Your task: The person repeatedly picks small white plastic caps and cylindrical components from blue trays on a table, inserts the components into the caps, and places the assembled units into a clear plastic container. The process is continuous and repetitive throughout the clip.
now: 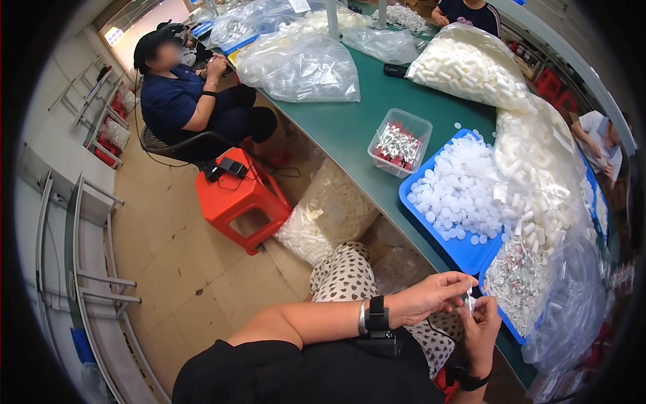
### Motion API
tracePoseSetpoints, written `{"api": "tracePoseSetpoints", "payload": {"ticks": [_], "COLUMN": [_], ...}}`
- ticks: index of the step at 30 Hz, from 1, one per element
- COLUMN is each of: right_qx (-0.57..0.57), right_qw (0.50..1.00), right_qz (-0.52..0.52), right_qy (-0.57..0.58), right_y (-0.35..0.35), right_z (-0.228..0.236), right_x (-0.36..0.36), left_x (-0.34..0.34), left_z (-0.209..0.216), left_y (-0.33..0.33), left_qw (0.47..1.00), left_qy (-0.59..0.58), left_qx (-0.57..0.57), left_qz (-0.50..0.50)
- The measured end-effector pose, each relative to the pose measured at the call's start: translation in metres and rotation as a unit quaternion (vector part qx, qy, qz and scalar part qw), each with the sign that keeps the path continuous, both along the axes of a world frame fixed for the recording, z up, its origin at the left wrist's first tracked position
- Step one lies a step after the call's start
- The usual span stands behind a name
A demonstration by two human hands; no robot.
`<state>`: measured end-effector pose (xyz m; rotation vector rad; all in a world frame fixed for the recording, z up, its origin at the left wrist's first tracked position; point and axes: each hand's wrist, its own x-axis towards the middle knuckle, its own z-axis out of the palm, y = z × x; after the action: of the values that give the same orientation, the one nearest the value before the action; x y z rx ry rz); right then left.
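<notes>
Roughly up-and-down in view: slim pale piece [470, 298].
Left hand [434, 296] pinches its top, right hand [480, 328] its base (blue disc tray [472, 256] near); bare green tabletop [336, 128] beyond.

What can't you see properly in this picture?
In the head view:
- Small white piece: too small, and partly covered by the left hand and right hand.
- Blue tray: much of its floor is hidden under white discs.
- Person at the top: head cut off by the picture's edge.
- Floor bag: partly hidden by the green table and patterned trousers.
</notes>
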<state>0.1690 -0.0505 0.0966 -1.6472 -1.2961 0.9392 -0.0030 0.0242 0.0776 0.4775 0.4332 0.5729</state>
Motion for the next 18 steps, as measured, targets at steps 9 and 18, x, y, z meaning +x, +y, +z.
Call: {"api": "tracePoseSetpoints", "payload": {"ticks": [9,18], "right_qx": [0.093,-0.078], "right_qw": [0.977,0.952], "right_qz": [0.097,-0.026], "right_qy": [-0.165,0.294], "right_y": [-0.002,0.002], "right_z": [-0.007,0.000], "right_x": [-0.012,-0.011], "left_x": [-0.006,-0.009], "left_z": [-0.013,-0.003], "left_y": [-0.010,-0.003], "left_qw": [0.997,0.975], "left_qy": [0.056,0.123], "left_qx": [0.056,0.178], "left_qz": [0.014,0.040]}}
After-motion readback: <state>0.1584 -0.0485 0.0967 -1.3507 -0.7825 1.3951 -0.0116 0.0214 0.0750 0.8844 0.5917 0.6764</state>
